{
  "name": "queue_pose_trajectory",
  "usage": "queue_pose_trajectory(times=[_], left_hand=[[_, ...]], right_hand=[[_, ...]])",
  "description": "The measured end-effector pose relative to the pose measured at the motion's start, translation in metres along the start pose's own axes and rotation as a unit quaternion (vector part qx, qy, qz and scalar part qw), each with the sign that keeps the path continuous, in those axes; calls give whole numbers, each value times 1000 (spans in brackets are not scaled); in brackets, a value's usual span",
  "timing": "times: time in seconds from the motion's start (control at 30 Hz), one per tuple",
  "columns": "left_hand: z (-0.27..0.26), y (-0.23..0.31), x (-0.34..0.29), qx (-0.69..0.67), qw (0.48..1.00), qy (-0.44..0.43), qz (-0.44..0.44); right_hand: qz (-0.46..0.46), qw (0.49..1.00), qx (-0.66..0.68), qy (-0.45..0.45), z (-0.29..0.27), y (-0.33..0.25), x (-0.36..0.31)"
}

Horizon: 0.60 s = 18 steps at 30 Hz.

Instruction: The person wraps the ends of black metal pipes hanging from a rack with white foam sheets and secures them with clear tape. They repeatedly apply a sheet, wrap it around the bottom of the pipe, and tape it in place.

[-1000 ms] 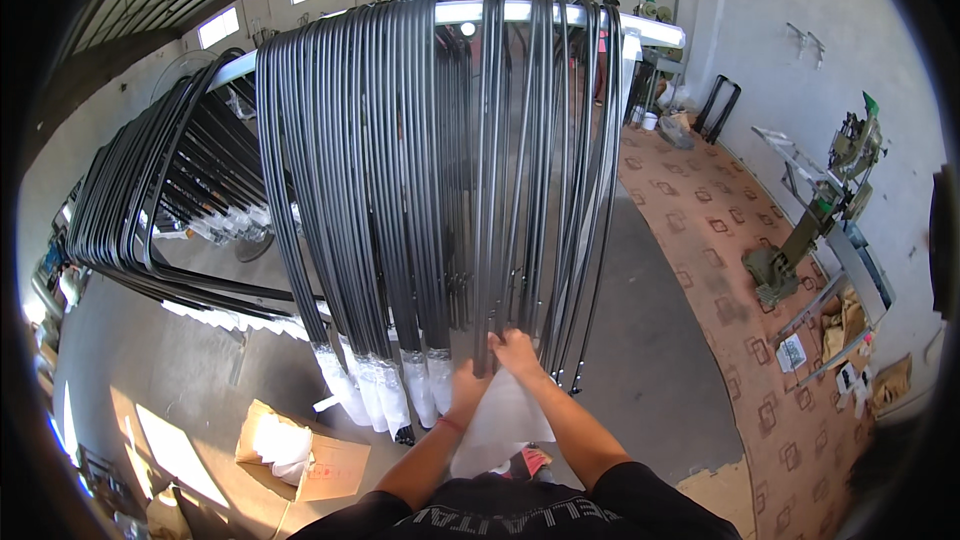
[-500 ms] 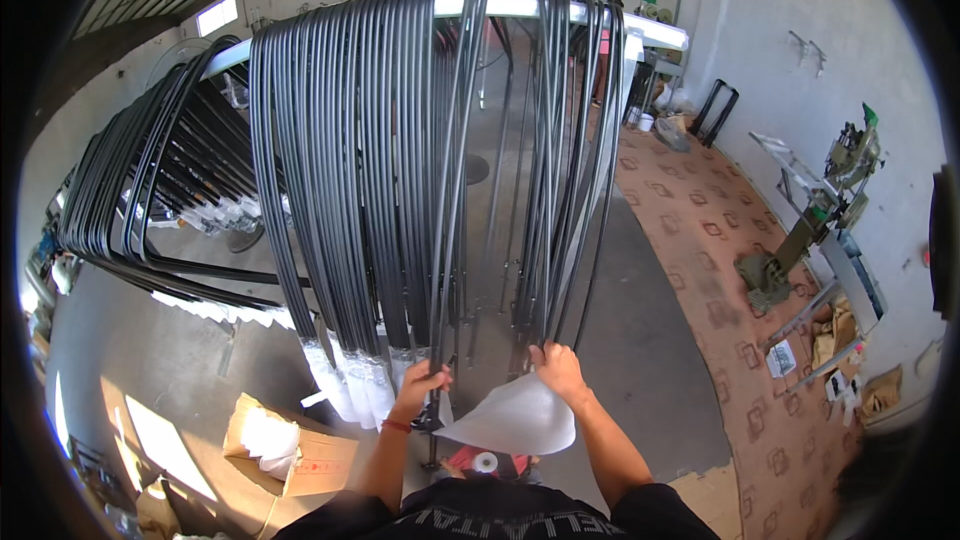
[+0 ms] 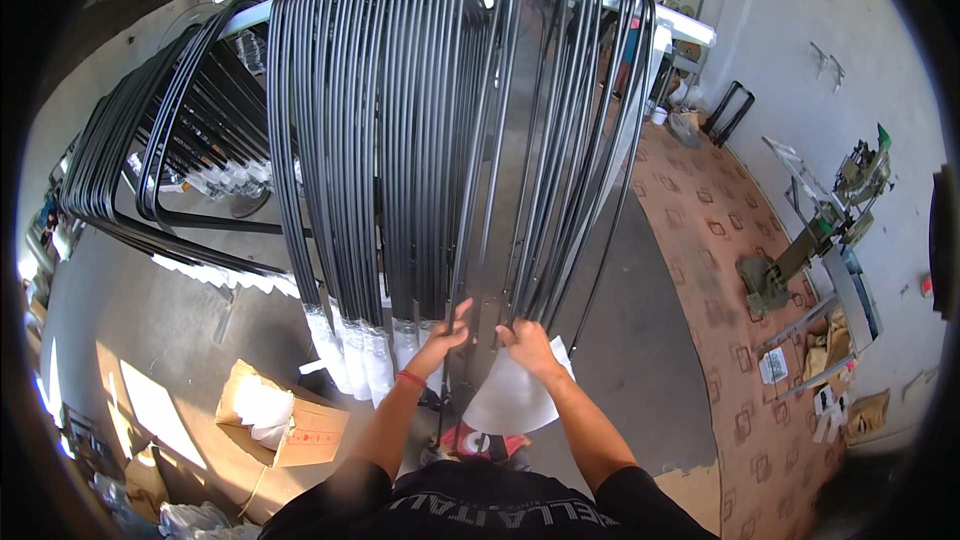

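Observation:
Many black bent metal tubes hang side by side over a rail in front of me. My left hand is at the lower tube ends, its thumb and forefinger apart, the other fingers partly hidden. To the right of it, my right hand is closed at the top of a white foam sheet, beside the lower end of another tube. The sheet hangs below that hand, curved and wider toward the bottom. Several tubes left of my hands have their ends wrapped in white foam sleeves.
The light metal rail ends at the upper right. An open cardboard box with white sheets inside stands at lower left. A second row of tubes hangs further left. A green machine on a stand is by the right wall, beside patterned carpet.
My right hand has moved left and slightly up with the foam sheet, which now hangs more upright. The left hand has shifted right and up, its thumb and forefinger spreading. The whole view has shifted.

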<state>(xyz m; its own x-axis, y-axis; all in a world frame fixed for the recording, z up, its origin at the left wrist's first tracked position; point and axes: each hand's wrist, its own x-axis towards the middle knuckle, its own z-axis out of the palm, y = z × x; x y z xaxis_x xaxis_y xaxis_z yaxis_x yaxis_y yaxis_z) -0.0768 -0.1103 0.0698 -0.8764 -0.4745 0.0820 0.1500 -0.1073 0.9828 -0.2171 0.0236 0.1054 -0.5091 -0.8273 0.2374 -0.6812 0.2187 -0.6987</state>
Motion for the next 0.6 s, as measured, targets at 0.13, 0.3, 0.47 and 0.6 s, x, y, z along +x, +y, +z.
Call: queue_pose_trajectory(times=[0.13,0.3,0.47,0.6], left_hand=[[10,-15,10,-176,977,65,-102],[16,-10,10,-25,999,8,-32],[38,-8,17,180,971,105,113],[44,-2,21,179,936,252,165]], right_hand=[[-11,1000,21,-19,4,-18,2],[37,976,210,-43,0,-15,9],[13,953,301,12,11,-4,27],[3,936,352,8,6,-10,23]])
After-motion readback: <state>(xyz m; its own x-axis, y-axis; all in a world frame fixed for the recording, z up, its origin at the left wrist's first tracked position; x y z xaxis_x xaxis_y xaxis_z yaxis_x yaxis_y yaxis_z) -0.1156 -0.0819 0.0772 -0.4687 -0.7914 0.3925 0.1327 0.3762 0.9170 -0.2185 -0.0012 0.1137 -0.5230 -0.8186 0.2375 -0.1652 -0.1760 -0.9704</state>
